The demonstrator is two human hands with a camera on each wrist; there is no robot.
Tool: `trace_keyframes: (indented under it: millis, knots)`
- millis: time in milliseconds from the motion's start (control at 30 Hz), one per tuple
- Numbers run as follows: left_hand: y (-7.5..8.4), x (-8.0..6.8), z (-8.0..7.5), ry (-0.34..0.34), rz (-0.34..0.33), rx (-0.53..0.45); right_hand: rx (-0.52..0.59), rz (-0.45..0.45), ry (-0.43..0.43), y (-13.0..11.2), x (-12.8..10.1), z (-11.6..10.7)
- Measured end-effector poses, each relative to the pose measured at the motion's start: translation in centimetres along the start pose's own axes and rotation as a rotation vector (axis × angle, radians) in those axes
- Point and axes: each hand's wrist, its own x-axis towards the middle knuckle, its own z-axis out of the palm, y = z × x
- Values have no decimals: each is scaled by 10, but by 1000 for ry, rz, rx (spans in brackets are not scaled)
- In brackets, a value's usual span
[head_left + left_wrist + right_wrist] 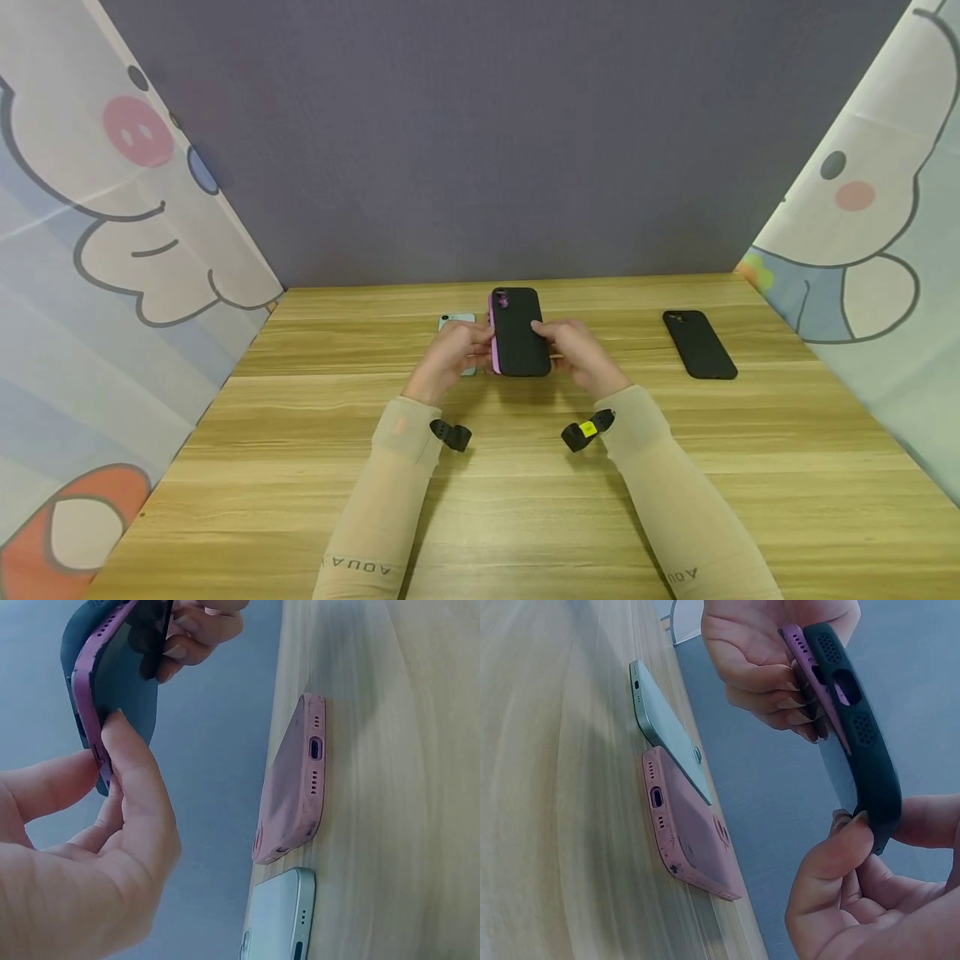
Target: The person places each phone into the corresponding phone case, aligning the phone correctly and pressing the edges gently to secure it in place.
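Both my hands grasp the purple phone [494, 343] in its black case [519, 333]: left hand [453, 354], right hand [573, 350], above the tabletop [480, 500], pink phone [292, 780] beneath.

This looks like a small recording booth set up for filming hand work, not a lived-in room. A wooden table [525, 500] fills the lower half of the head view. A plain grey backdrop [495, 142] closes off the far side across the top. Cartoon-printed cloth hangs as a screen at the left edge [90, 275] and another at the right edge [877, 208], walling the table in. Several phones and phone cases lie on the wood, such as a black case [699, 344] at centre right.
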Motion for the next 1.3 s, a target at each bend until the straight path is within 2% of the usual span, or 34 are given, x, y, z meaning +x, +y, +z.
trace_keyframes:
  millis: [333, 567, 1067, 1300]
  knots:
    - [4, -2, -1, -7, -14, -40, 14, 9, 3, -1, -1, 2]
    - [2, -1, -1, -38, -16, -28, 7, 8, 9, -1, -1, 3]
    - [1, -1, -1, -18, 32, 13, -13, -2, -3, -1, -1, 3]
    - [2, -1, -1, 0, 30, 40, -26, 3, -22, -1, -1, 2]
